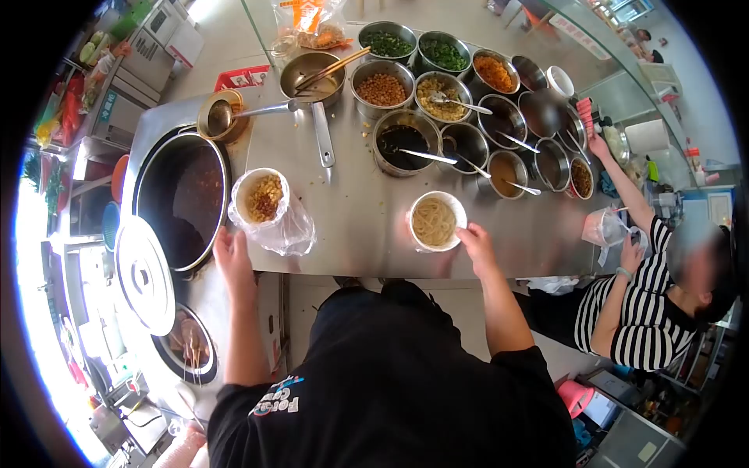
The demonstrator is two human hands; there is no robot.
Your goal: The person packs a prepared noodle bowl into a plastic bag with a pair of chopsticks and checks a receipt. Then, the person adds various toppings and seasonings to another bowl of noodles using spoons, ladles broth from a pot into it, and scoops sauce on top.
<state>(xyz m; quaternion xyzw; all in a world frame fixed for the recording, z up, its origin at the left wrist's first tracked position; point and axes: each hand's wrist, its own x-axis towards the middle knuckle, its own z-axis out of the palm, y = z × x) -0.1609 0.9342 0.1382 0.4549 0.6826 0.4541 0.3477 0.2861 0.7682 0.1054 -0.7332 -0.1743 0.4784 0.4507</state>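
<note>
My right hand [477,243] grips the right rim of a white paper bowl [422,241] holding pale noodles, which rests on the steel counter. My left hand [232,253] is empty, its fingers slightly bent and apart, between the large pot's rim and a second white bowl. That second bowl [243,186] has a clear plastic bag [296,232] around it, and nuts and a reddish topping fill it. Left of my left hand stands the large pot [227,160] of dark red broth, with a ladle [269,108] above it resting across a small container [211,129].
Several steel tubs of toppings and sauces, such as a tub of peanuts [382,83], line the counter's back. A long-handled pan [322,129] carries chopsticks [331,69]. A lid [145,269] leans at left. At right, a person in a striped shirt [641,331] holds a bagged cup [601,227].
</note>
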